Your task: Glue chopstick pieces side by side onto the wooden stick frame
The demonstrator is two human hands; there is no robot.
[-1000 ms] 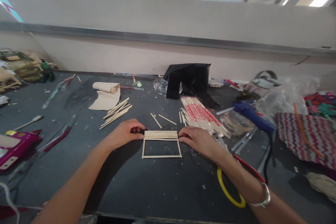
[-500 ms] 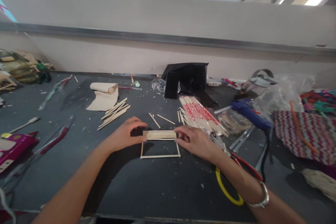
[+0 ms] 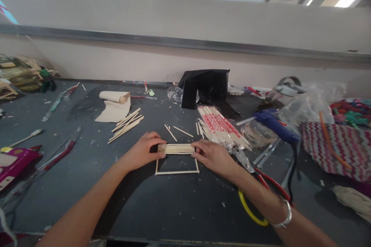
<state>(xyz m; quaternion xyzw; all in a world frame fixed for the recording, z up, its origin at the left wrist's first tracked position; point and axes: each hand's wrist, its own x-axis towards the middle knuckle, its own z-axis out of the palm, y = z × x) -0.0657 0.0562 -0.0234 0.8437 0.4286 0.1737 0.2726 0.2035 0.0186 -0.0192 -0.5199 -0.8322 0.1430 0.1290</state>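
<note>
Several pale wooden sticks (image 3: 176, 149) lie side by side in a tight row across the far part of a rectangular stick frame (image 3: 177, 172), flat on the dark table. The row's left end sits between the thumb and fingers of my left hand (image 3: 147, 149). At the opposite end, the thumb and fingertips of my right hand (image 3: 213, 157) close on the same row. My fingers cover both ends of the sticks. Beyond the row lie a few loose sticks (image 3: 183, 131), and a larger pile of sticks (image 3: 126, 125) is to the left.
Packaged sticks (image 3: 223, 127) lie right of centre, near a blue glue gun (image 3: 274, 123). Pliers (image 3: 262, 179) and a yellow ring-shaped handle (image 3: 252, 210) are beside my right forearm. Rolled cloth (image 3: 116, 104) lies behind the pile; a magenta tool (image 3: 17, 166) is far left.
My left hand has shifted slightly right, its thumb and fingers further over the row's end. My right hand has barely moved. The sticks and frame look the same.
</note>
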